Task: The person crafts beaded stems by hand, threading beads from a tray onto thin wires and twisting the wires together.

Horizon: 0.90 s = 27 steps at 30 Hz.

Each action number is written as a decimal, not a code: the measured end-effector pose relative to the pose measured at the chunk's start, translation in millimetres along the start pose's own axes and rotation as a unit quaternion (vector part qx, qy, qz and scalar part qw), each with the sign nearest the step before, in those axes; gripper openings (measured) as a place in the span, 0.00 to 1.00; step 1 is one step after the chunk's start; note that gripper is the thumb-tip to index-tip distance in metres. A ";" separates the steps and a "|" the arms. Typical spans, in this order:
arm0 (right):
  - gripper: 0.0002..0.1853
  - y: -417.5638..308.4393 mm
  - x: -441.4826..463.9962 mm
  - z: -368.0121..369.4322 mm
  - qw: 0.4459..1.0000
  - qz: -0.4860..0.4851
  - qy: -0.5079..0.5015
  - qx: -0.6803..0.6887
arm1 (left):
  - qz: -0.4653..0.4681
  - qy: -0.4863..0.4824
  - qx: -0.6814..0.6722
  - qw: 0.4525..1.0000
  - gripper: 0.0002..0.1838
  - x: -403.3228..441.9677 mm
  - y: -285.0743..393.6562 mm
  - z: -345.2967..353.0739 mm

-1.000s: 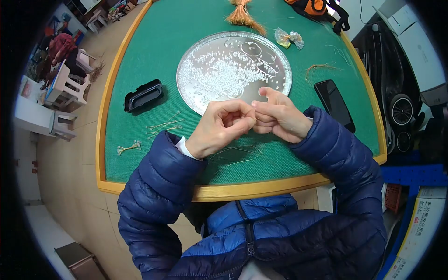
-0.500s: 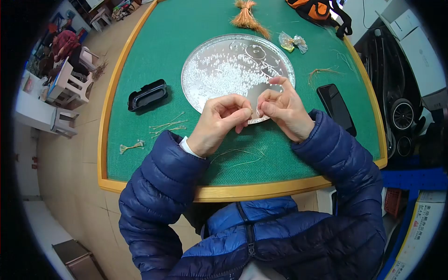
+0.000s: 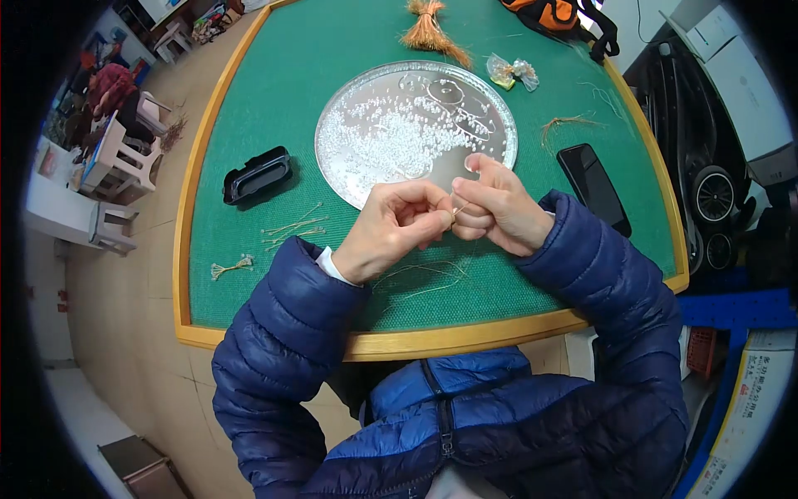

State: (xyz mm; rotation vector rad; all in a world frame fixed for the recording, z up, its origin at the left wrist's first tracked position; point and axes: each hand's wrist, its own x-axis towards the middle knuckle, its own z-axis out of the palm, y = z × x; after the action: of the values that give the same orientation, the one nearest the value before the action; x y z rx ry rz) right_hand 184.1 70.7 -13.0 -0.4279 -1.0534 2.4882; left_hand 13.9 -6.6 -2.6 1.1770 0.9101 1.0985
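Note:
My left hand (image 3: pixel 391 231) pinches a thin gold wire (image 3: pixel 454 218) between thumb and index fingertips. Pressed up against it, my right hand (image 3: pixel 504 209) is closed on the same wire, its fingers curled; any bead on the wire is too small to make out. Both hands are over the near edge of a round silver tray (image 3: pixel 325 175) with many clear beads (image 3: pixel 378 148) spread in it. Left of my hands lie several beaded wire stems (image 3: pixel 295 225) and a small bunch of such stems (image 3: pixel 232 266). Loose thin wires (image 3: pixel 421 280) lie below my hands.
A black plastic case (image 3: pixel 258 176) is left of the tray, a black phone (image 3: pixel 593 187) right. Behind are a straw-coloured wire bundle (image 3: pixel 428 32), a small plastic bag (image 3: pixel 513 72) and an orange-black bag (image 3: pixel 557 15). Another person (image 3: pixel 112 90) sits far left.
My right hand has closed in on the left, its fingers curling tighter around the wire. The view has shifted slightly, so the table items appear a little further left.

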 end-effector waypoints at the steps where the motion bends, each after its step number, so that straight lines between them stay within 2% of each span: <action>1: 0.19 0.3 -0.8 -2.2 1.000 -0.025 -0.011 -0.002 | 0.000 0.008 -0.003 1.000 0.01 0.5 -0.3 0.3; 5: 0.17 -0.9 2.9 -3.1 0.994 -0.096 -0.051 -0.009 | 0.002 0.040 -0.011 0.999 0.01 1.0 0.6 -1.2; 9: 0.18 -7.6 4.8 19.4 0.981 -0.139 0.117 -0.065 | 0.006 0.056 -0.065 0.996 0.01 2.5 0.5 -3.1; 10: 0.18 -6.8 4.4 18.1 0.981 -0.137 0.118 -0.064 | 0.005 0.058 -0.066 0.996 0.01 2.4 -0.5 -3.6; 14: 0.24 -5.9 1.3 8.4 0.934 -0.231 0.099 -0.256 | -0.004 0.066 -0.008 0.998 0.01 2.9 -3.7 -7.2; 15: 0.24 -4.3 1.6 8.8 0.934 -0.228 0.097 -0.256 | -0.004 0.069 -0.009 0.998 0.01 2.7 -4.2 -7.8; 17: 0.25 0.4 0.0 10.6 0.854 -0.322 0.111 -0.394 | -0.013 0.083 0.085 0.993 0.01 3.5 -5.7 -7.0; 19: 0.26 3.7 -0.3 12.3 0.743 -0.407 0.121 -0.517 | -0.023 0.095 0.180 0.979 0.02 3.7 -6.5 -7.3; 24: 0.23 -2.9 -2.2 13.8 0.717 -0.352 0.146 -0.585 | -0.005 0.103 0.138 0.985 0.04 3.0 -7.1 -11.8; 27: 0.22 -7.8 -0.7 9.7 0.736 -0.322 0.142 -0.578 | -0.026 0.095 0.088 0.991 0.04 3.1 -0.3 -14.7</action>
State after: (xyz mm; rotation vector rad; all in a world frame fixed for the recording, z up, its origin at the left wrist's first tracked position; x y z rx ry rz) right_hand 182.6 69.4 -0.7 -0.5930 -2.0575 0.8883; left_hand 0.6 -0.1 -5.4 1.1973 1.1992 1.1186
